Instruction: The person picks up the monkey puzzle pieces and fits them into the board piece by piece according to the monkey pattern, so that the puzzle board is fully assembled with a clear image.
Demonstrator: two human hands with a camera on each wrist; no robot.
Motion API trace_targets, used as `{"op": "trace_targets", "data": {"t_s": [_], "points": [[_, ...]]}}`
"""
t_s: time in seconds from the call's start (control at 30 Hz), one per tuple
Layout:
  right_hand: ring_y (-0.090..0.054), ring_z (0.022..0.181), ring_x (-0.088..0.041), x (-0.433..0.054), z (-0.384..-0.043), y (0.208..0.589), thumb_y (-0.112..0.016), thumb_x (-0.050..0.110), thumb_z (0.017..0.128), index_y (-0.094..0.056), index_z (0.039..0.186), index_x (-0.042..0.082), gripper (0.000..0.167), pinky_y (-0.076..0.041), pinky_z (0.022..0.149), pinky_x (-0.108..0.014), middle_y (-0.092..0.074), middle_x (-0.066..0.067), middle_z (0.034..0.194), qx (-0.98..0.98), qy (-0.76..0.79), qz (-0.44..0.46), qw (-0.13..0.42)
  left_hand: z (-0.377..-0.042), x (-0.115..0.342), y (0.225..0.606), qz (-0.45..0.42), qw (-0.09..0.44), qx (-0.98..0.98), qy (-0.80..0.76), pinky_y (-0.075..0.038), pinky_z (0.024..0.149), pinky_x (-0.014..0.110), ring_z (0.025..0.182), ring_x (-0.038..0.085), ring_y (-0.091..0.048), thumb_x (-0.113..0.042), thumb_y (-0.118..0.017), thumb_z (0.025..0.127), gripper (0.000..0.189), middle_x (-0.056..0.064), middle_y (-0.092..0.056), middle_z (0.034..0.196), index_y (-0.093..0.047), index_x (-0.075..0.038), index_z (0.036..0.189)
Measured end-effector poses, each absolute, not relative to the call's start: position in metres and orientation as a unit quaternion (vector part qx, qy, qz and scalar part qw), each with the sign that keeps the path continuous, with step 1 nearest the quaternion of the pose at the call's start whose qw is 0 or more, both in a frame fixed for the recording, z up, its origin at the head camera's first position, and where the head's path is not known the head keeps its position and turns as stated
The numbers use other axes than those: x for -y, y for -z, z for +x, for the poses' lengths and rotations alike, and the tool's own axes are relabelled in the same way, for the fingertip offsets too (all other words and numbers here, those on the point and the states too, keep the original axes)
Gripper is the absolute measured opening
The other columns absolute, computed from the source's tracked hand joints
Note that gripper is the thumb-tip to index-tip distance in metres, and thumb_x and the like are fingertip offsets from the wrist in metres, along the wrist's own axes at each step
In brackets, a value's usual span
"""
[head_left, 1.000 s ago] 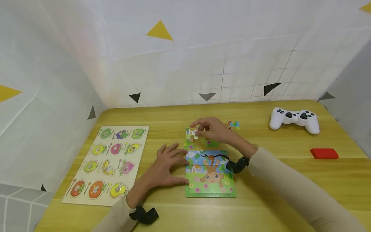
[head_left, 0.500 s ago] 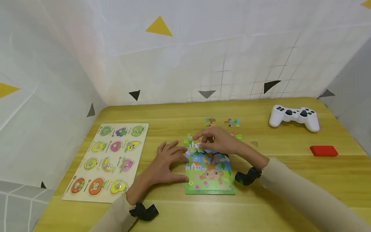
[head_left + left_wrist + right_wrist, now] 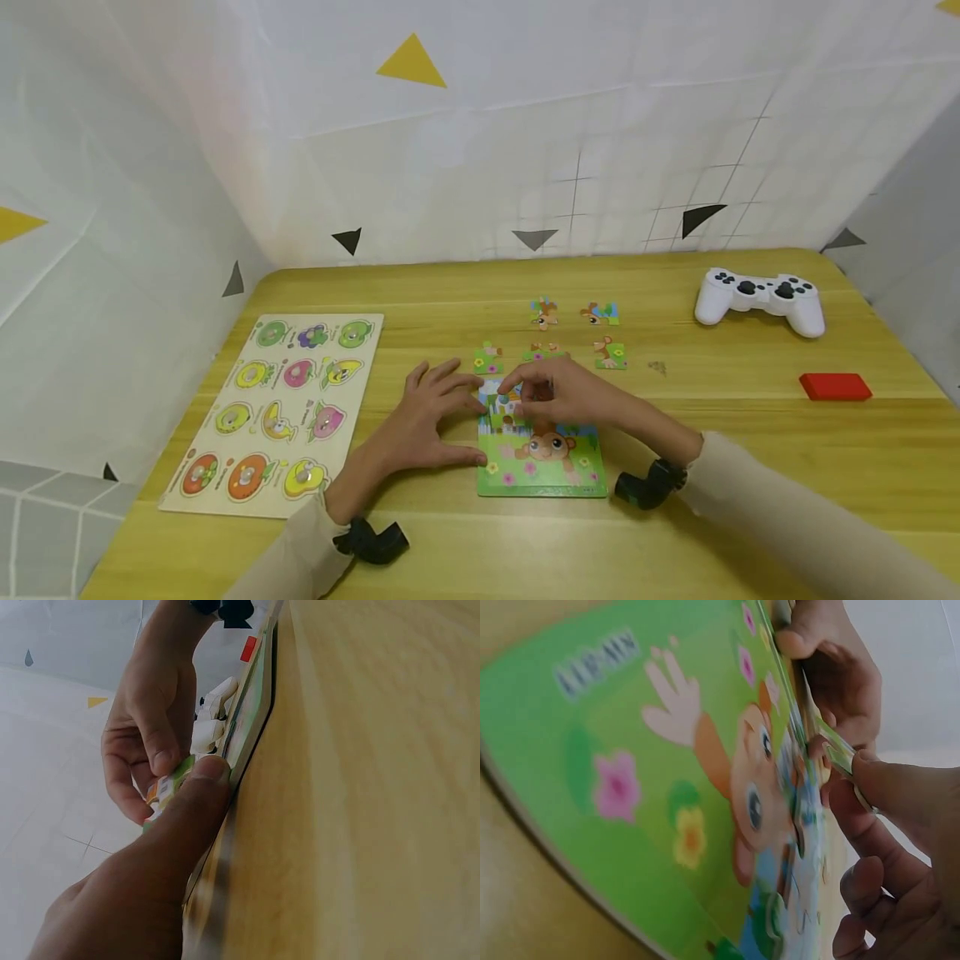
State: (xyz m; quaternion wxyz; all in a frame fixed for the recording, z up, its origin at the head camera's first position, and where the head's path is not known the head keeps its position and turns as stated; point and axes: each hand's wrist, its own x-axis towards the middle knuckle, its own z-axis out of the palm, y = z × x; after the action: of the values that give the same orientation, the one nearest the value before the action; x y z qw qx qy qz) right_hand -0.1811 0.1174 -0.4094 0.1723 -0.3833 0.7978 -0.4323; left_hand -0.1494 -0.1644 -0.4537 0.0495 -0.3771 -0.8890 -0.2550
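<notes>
A jigsaw puzzle piece (image 3: 506, 410) with a house on it is pinched between thumb and fingers of my right hand (image 3: 576, 393), over the upper left of the monkey puzzle board (image 3: 540, 480). The right wrist view shows this piece (image 3: 841, 759) tilted above the board. Along the board's left edge lies my left hand (image 3: 426, 421), its fingers spread and thumb out, steadying nothing else. In the left wrist view its thumb (image 3: 202, 791) touches the board's rim. Part of the board's upper right is covered by my right hand.
Several loose jigsaw pieces (image 3: 544, 313) lie behind the board. A wooden fruit peg puzzle (image 3: 356, 425) is at the left. On the right are a white game controller (image 3: 761, 302) and a red block (image 3: 836, 387). Fabric walls (image 3: 465, 167) surround the table.
My right hand has brought the house piece from the loose pieces behind the board toward me, over the board's upper left. The left hand stays at the board's left edge.
</notes>
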Motion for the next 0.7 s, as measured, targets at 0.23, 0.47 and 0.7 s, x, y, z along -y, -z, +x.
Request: {"op": "trace_targets", "data": {"t_s": [0.23, 0.47, 0.7], "points": [[-0.048, 0.055, -0.004, -0.115, -0.173, 0.414, -0.070, 0.014, 0.097, -0.071, 0.120, 0.010, 0.023, -0.045, 0.054, -0.023, -0.067, 0.001, 0.076, -0.798, 0.426, -0.375, 0.203, -0.149, 0.165, 0.453, -0.378, 0.049, 0.889, 0.254, -0.012, 0.117, 0.073, 0.153, 0.037, -0.031, -0.064, -0.082, 0.075, 0.052, -0.004, -0.056, 0.148, -0.070, -0.033, 0.115], [-0.053, 0.052, -0.005, -0.113, -0.169, 0.415, -0.068, 0.013, 0.098, -0.069, 0.123, 0.005, 0.026, -0.046, 0.049, -0.024, -0.068, 0.000, 0.075, -0.791, 0.429, -0.372, 0.227, -0.150, 0.165, 0.454, -0.379, 0.054, 0.887, 0.259, -0.013, 0.116, 0.073, 0.152, 0.038, -0.032, -0.063, -0.082, 0.075, 0.050, -0.003, -0.056, 0.148, -0.069, -0.034, 0.114], [-0.052, 0.063, -0.001, -0.112, -0.165, 0.416, -0.084, 0.025, 0.086, -0.069, 0.121, 0.009, 0.041, -0.049, 0.062, -0.021, -0.066, 0.004, 0.082, -0.822, 0.373, -0.399, 0.161, -0.151, 0.166, 0.454, -0.385, 0.058, 0.884, 0.260, -0.013, 0.115, 0.075, 0.151, 0.040, -0.033, -0.062, -0.082, 0.075, 0.050, -0.003, -0.056, 0.147, -0.069, -0.033, 0.114]]}}
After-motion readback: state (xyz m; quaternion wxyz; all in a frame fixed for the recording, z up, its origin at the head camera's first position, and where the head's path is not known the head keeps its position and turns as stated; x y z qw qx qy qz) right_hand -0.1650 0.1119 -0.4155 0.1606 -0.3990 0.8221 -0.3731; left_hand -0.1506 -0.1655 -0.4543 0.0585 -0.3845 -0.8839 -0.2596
